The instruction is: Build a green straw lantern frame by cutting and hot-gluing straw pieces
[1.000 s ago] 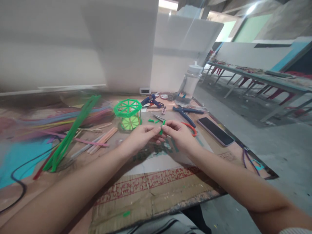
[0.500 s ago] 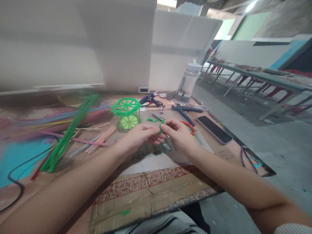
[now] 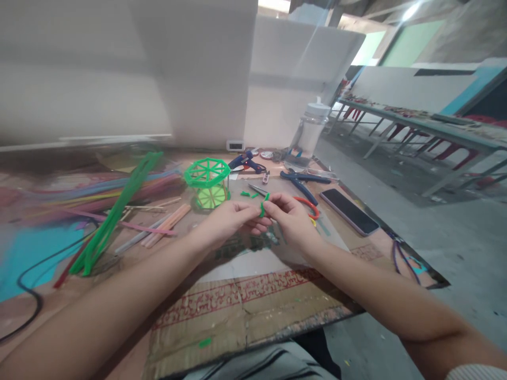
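Both of my hands meet above the middle of the work surface, pinching a small bent green piece (image 3: 262,207) between them. Thumb and finger of my left hand (image 3: 240,216) grip its left side. My right hand (image 3: 287,212) has its fingertips closed on the other side. Just beyond the hands lie pointed scissors (image 3: 257,189) with orange handles, partly covered by my right hand, and several short green bits (image 3: 246,193). To the left stands a green wheel-shaped frame (image 3: 207,173) above a yellow-green round base (image 3: 213,197).
Long green strips (image 3: 119,216) and coloured sticks (image 3: 168,226) lie on the left. Blue pliers (image 3: 301,182), a phone (image 3: 349,211) and a water bottle (image 3: 308,134) are on the right. A glue gun (image 3: 245,160) lies at the back, near a small display (image 3: 235,145).
The view has shifted slightly, so objects on the table appear a little further right. Both hands still hold the green piece, almost unmoved.
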`<state>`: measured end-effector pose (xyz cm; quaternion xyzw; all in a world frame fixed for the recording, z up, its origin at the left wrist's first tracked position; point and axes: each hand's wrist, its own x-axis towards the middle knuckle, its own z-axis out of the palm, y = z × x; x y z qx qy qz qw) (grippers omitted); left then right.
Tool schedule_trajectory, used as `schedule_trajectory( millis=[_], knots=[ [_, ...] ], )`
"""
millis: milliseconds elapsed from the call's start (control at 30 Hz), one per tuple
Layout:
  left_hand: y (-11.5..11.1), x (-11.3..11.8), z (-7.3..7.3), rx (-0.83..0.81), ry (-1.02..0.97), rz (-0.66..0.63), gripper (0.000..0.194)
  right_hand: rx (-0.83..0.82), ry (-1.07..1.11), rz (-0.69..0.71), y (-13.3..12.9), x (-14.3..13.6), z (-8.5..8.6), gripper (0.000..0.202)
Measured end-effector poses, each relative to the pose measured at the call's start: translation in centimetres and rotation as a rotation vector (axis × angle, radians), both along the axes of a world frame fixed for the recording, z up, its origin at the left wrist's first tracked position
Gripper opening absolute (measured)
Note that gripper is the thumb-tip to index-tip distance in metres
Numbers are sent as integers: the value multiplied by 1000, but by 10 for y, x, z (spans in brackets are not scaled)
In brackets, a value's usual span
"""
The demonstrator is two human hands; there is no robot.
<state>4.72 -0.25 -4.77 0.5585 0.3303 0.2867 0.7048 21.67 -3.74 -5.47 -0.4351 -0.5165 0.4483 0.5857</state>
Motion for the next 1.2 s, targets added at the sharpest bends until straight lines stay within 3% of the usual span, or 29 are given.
schedule_trajectory(
  millis=[567,833,933,1033,1100,1200],
  knots=[
    [0,-3,2,13,3,-45,34,13,-144,9,0,1,5,24],
    [-1,-6,5,315,110,-26,29,36,-165,24,0,1,0,24],
    [-1,-8,8,378,146,-6,29,66,-233,88,4,9,7,24],
    [0,-9,11,396,153,37,27,135,-487,170,12,33,27,27],
    [1,-11,13,381,165,71,25,165,-813,115,18,56,39,26],
    [6,-17,20,370,199,128,24,17,-1332,42,26,90,42,36]
  ],
)
